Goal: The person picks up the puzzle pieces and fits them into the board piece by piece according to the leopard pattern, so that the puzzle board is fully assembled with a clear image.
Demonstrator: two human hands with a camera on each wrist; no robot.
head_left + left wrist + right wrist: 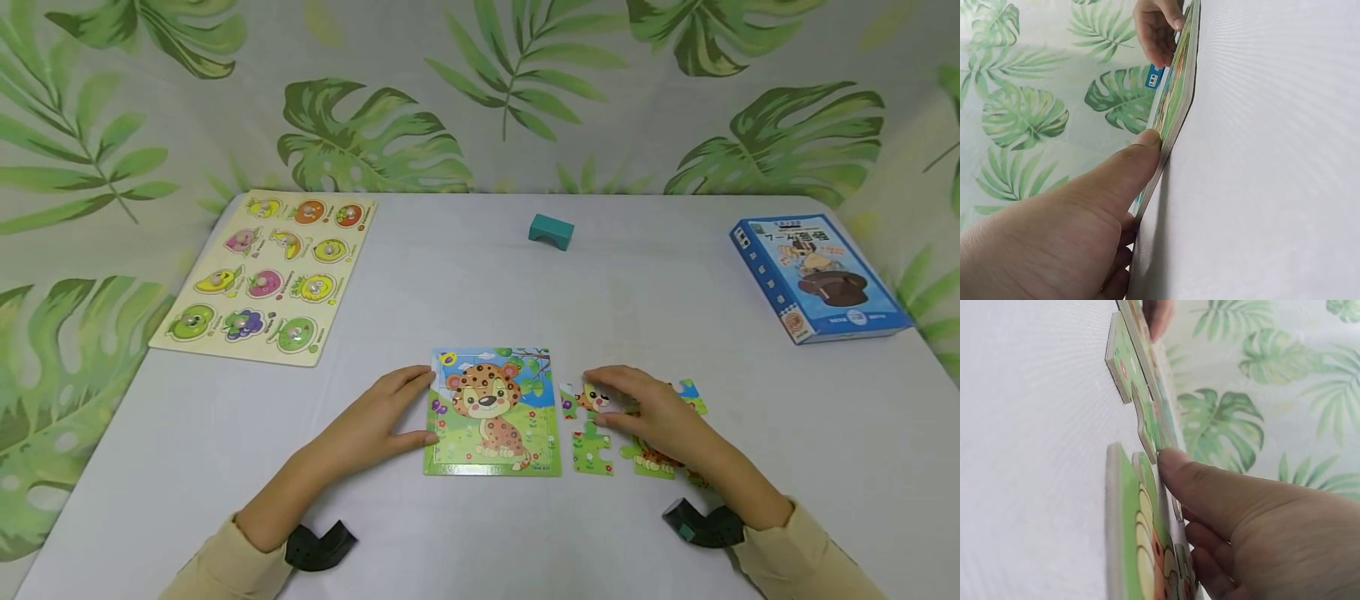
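Note:
A square jigsaw board (487, 467) with a cartoon leopard picture lies on the table in the head view. At its left edge is my left hand (378, 417), fingers extended and thumb tip touching the side; the left wrist view shows the thumb (1138, 159) against the board's rim. To the right of the board, my right hand (652, 408) pinches a puzzle piece (592, 398) showing part of a leopard face between thumb and fingers. Below it lies a green flowered piece (591, 454). More loose pieces (656, 464) lie partly hidden under the right hand.
A wooden fruit puzzle board (262, 279) lies at the back left. At the back middle stands a teal arch block (552, 231). A blue box (821, 275) lies at the right, and a leaf-patterned cloth (525, 100) hangs behind the white table.

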